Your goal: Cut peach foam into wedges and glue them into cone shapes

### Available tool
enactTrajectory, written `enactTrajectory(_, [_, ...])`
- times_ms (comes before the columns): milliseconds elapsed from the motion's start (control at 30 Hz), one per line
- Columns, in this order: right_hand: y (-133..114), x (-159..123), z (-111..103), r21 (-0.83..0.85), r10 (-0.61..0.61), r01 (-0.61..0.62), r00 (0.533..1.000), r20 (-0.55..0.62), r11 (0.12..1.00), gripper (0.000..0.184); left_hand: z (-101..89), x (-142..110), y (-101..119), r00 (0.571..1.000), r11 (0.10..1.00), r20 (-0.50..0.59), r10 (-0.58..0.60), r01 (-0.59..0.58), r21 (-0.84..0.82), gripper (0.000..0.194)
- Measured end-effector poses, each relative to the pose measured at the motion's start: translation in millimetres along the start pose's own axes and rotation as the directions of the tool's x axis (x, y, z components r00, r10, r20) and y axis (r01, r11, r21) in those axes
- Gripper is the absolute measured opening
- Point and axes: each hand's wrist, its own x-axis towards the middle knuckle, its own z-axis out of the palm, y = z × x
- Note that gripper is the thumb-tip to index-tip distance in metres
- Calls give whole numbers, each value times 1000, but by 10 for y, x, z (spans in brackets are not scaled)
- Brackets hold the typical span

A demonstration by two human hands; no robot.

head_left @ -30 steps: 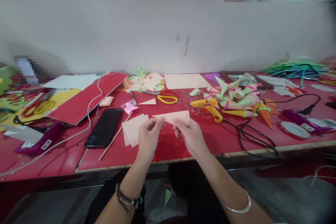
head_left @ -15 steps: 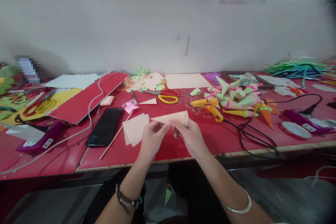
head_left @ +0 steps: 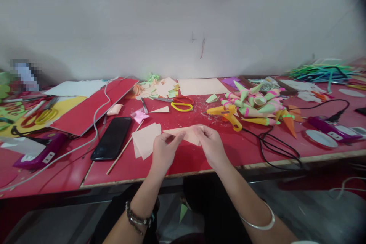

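Between my hands, just above the red table, is a peach paper cone (head_left: 188, 135), its narrow tip to the left. My left hand (head_left: 166, 148) pinches it near that tip, thumb on top. At the wider right end, my right hand (head_left: 210, 145) grips the paper with thumb and fingers; some fingertips are hidden behind it. Several cut peach paper sheets (head_left: 146, 140) lie just left of my left hand. Beyond my right hand rests a yellow glue gun (head_left: 227, 113), a small orange light on its body. A bundle of finished paper cones (head_left: 257, 101) in green, pink and orange lies behind it.
A black phone (head_left: 112, 138) and a thin wooden stick (head_left: 125, 148) lie to the left. Scissors (head_left: 182, 106) with red and yellow handles are behind my hands. The glue gun's black cord (head_left: 276, 148) coils near the front edge. Purple power strips (head_left: 333, 127) sit at either side.
My right hand has shifted slightly right, over the cone's wide end, which now looks flatter, with a flap hanging lower. My left hand keeps its pinch near the tip.
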Motion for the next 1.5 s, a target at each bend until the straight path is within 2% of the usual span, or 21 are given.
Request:
enactTrajectory(200, [57,45,-44,114,49,-43,997,-55,993,28,-51,19,34,1000,999,-19,3,-2,41,27])
enactTrajectory(300, [6,52,-82,53,-35,39,996,-83,998,28,-96,43,23,999,993,46,25,-30,116,27])
enactTrajectory(367, [-44,35,-96,-84,-126,126,992,7,989,22,-112,49,13,987,988,148,55,-76,135,25])
enactTrajectory(433, [-82,9,-97,-189,-147,175,977,152,966,17,-114,40,14,972,987,213,101,-125,99,25])
enactTrajectory(533, [-103,-24,-84,-250,-96,168,957,275,954,18,-111,13,45,968,978,180,174,-191,84,27])
enactTrajectory(633, [-96,-31,-68,-263,-79,159,953,292,952,23,-116,-9,83,957,947,144,251,-273,168,30])
enactTrajectory(800, [-75,-22,-47,-131,-154,183,967,202,974,14,-89,-29,63,914,896,264,310,-373,240,27])
enactTrajectory(967, [-94,-15,-74,-86,-131,157,959,251,984,9,-30,-45,4,868,866,363,338,-438,241,27])
enactTrajectory(1033, [-90,21,-113,-100,-129,151,971,199,983,10,-21,-46,-10,853,851,405,329,-454,265,29])
enactTrajectory(1133, [-51,109,-202,-104,-134,139,990,50,985,12,-23,-46,-17,833,838,467,297,-462,290,29])
enactTrajectory(1200, [-22,157,-260,-41,-133,131,990,-43,991,15,-27,-46,-11,839,851,463,285,-444,280,29])
enactTrajectory(1233, [-14,167,-279,-1,-129,129,990,-54,992,16,-30,-47,-5,850,864,447,280,-426,269,29])
enactTrajectory(1300, [-20,154,-290,32,-116,115,992,40,993,16,-35,-47,11,875,893,408,262,-380,240,30])
enactTrajectory(1400, [-65,85,-244,-36,-86,99,961,263,994,12,-42,-47,33,894,924,379,240,-330,192,29])
enactTrajectory(1500, [-102,34,-183,-98,-56,88,953,297,991,10,-44,-45,36,892,924,375,253,-338,181,28])
